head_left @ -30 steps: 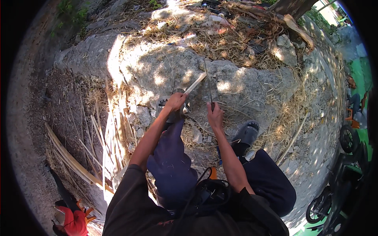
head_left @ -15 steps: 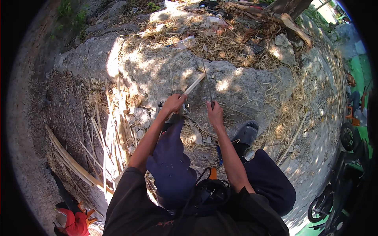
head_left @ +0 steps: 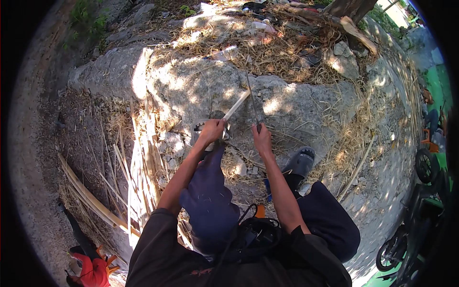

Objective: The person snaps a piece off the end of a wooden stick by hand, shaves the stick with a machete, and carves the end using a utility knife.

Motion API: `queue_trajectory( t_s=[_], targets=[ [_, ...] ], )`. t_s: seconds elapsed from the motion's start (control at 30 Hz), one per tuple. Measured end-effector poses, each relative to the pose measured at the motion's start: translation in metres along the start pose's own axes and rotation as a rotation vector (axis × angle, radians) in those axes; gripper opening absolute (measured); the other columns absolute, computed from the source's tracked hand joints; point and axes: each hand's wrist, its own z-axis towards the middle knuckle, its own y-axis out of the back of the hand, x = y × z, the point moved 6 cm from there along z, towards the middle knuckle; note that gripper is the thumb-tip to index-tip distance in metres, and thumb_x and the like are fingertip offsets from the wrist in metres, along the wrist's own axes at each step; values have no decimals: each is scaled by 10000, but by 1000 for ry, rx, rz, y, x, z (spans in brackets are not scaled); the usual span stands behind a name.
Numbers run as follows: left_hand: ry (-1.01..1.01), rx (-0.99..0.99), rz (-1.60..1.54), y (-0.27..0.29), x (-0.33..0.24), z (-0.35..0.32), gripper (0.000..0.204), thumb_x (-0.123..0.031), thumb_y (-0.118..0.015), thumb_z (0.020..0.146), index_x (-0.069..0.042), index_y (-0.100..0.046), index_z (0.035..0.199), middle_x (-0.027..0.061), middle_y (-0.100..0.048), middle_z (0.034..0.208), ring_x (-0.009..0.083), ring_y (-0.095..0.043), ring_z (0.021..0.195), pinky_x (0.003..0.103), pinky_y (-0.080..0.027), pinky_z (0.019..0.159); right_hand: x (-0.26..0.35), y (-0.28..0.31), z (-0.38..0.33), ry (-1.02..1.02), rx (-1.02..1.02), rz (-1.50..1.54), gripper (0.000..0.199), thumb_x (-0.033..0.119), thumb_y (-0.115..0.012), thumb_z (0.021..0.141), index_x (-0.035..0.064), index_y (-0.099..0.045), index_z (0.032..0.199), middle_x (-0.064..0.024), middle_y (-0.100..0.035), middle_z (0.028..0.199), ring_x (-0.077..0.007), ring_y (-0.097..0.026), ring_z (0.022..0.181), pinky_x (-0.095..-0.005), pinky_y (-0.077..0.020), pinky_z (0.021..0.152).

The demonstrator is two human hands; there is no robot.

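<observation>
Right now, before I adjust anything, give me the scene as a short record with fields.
Left hand: holds a pale strip, slanting up and right
Right hand: grips a long thin blade, pointing away
Crossing: strip's far end overlaps the blade in view; contact uncertain
Left side: loose pale strips on the ground
Right foot: grey shoe
Right edge: black motorbike
Lower left: person in red

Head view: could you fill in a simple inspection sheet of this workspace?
Surface: rough grey rock, sunlit in patches.
Job's things: pale wooden strip; thin blade, close to the strip's far end, contact unclear.
Clutter: straw-like litter; loose pale strips at left.
Hands: left hand grips the wooden strip, right hand the blade's handle.
Cables: black cord or strap at the waist, unclear which.
Surroundings: person in red, lower left; motorbike, right; tree trunk, top.
</observation>
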Motion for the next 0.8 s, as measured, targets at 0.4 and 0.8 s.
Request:
queue_trajectory(
  t_s=[0.4,0.8],
  targets=[
    [-127,-35,-45,11,12,-5,562,-448,-524,1082,20,-614,783,115,-510,631,192,-477,593,405,-402,593,14,5,-10,-3,-8,-134,425,387,-625,1039,-38,-631,1017,-287,-703,845,-513,-691,827,-578,-509,704],
    [-151,-176,-87,37,-25,-22,494,-381,-569,1081,52,-625,849,102,-455,599,157,-415,584,406,-362,545,71,19,-3,18,-44,76,441,386,-602,1052,-50,-597,989,-257,-673,737,-497,-691,756,-554,-497,655]
  ],
)
